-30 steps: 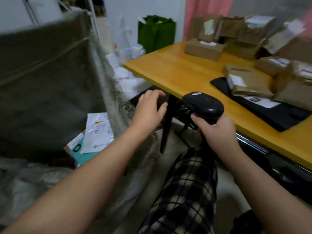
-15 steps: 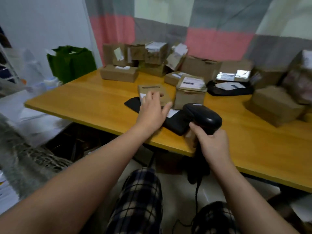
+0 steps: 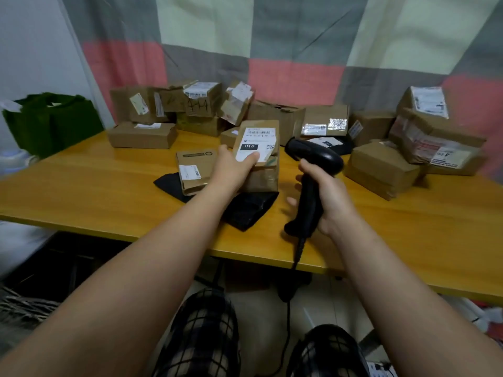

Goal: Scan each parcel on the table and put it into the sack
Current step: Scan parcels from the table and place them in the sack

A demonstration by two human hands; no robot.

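My left hand (image 3: 234,170) grips a brown cardboard parcel (image 3: 258,148) at the middle of the yellow table (image 3: 95,191), thumb pressed on its white label, which faces up and toward me. My right hand (image 3: 325,197) holds a black handheld barcode scanner (image 3: 313,159) by its handle, just right of the parcel, its head near the label. A flat brown parcel (image 3: 194,172) lies to the left on a black pouch (image 3: 245,210). The sack shows only as a grey woven edge (image 3: 24,308) at the lower left.
Several cardboard parcels are stacked along the back of the table, from a long box (image 3: 143,136) at left to a taped pile (image 3: 438,140) at right. A green bag (image 3: 51,121) stands beyond the table's left end. The scanner's cable (image 3: 285,336) hangs between my knees.
The view has swung from the sack to the table. My left hand reached over the table and took hold of the labelled parcel. My right hand raised the scanner beside it.
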